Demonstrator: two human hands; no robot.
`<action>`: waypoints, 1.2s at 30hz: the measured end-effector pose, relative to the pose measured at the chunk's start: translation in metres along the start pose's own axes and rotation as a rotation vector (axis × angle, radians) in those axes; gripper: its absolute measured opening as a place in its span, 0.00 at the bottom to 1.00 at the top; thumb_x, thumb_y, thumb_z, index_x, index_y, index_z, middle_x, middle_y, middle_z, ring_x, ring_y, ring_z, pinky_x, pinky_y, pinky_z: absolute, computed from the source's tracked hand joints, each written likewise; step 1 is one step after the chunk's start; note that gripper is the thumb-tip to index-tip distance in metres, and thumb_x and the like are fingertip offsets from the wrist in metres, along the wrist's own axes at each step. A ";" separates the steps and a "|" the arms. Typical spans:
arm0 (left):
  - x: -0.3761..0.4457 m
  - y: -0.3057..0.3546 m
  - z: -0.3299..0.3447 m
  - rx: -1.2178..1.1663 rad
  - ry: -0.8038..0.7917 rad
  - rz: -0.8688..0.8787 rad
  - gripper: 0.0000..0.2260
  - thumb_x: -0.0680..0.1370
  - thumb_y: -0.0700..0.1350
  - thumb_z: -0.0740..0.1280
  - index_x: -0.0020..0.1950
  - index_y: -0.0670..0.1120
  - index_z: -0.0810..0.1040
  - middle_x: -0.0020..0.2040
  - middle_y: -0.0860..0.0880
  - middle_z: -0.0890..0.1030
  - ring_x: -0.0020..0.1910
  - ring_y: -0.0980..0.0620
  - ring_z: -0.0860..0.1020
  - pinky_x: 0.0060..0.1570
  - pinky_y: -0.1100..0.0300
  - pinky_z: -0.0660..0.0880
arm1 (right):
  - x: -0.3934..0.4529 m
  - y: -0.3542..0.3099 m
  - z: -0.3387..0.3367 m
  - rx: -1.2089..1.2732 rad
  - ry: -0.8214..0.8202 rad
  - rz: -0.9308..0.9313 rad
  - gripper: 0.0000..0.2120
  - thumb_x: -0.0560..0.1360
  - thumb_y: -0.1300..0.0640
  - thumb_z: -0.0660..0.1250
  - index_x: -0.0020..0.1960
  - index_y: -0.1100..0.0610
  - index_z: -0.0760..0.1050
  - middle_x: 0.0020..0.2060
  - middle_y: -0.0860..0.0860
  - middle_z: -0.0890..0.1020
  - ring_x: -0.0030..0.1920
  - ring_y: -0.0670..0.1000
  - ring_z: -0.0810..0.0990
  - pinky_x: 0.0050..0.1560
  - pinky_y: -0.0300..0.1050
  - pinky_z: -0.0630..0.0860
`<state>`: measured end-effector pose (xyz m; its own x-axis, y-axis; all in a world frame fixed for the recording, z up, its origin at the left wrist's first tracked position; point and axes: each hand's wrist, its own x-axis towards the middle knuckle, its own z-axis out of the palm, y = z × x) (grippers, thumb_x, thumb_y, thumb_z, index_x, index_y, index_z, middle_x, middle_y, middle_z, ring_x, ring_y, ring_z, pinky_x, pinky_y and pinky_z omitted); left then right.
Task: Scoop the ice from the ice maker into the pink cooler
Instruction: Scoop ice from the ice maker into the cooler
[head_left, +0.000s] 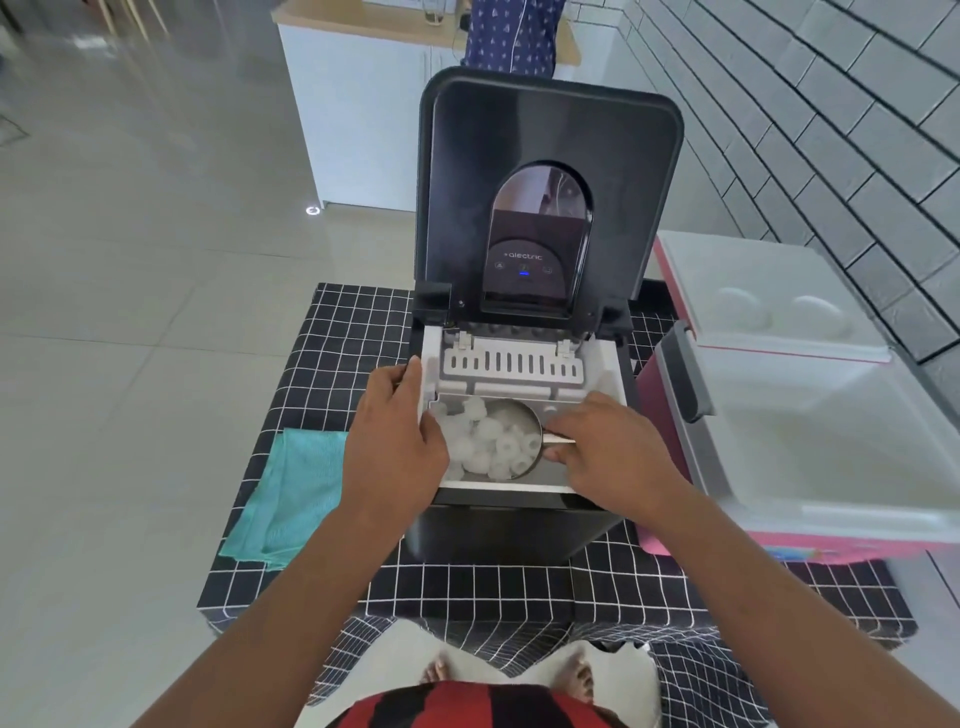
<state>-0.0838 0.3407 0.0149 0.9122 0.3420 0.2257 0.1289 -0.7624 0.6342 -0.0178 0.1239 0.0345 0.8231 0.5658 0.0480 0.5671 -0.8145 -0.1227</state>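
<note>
Ice maker (519, 525) lid up | our right hand (618, 457) pinches scoop (524, 441) handle, scoop full of ice (488, 441) in bin | left hand (400, 441), fingers curled on bin rim | cooler (810, 452) open beside, no ice seen inside | we judge: transfer pending, most ice left.
</note>
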 end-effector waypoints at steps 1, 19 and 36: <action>0.000 0.000 0.000 0.004 -0.003 0.004 0.25 0.77 0.40 0.63 0.75 0.44 0.65 0.62 0.48 0.70 0.56 0.49 0.74 0.55 0.55 0.74 | -0.001 0.000 0.000 -0.012 0.019 -0.007 0.10 0.76 0.46 0.64 0.54 0.48 0.77 0.45 0.44 0.81 0.52 0.48 0.71 0.44 0.42 0.65; -0.001 -0.001 0.000 0.019 -0.005 0.033 0.23 0.78 0.41 0.61 0.73 0.45 0.66 0.60 0.49 0.71 0.54 0.49 0.74 0.52 0.53 0.76 | -0.020 0.031 -0.015 0.202 0.188 0.058 0.11 0.72 0.53 0.72 0.52 0.56 0.82 0.46 0.45 0.83 0.64 0.49 0.69 0.67 0.49 0.64; 0.007 0.070 0.023 0.122 -0.011 0.190 0.23 0.77 0.44 0.64 0.72 0.44 0.69 0.69 0.48 0.69 0.68 0.48 0.68 0.67 0.51 0.66 | -0.070 0.118 -0.058 0.207 0.271 0.134 0.08 0.69 0.57 0.75 0.47 0.58 0.84 0.54 0.44 0.81 0.65 0.54 0.70 0.66 0.47 0.64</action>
<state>-0.0595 0.2776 0.0441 0.9287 0.1805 0.3238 -0.0001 -0.8733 0.4872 -0.0063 -0.0191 0.0744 0.8837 0.3788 0.2750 0.4582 -0.8202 -0.3425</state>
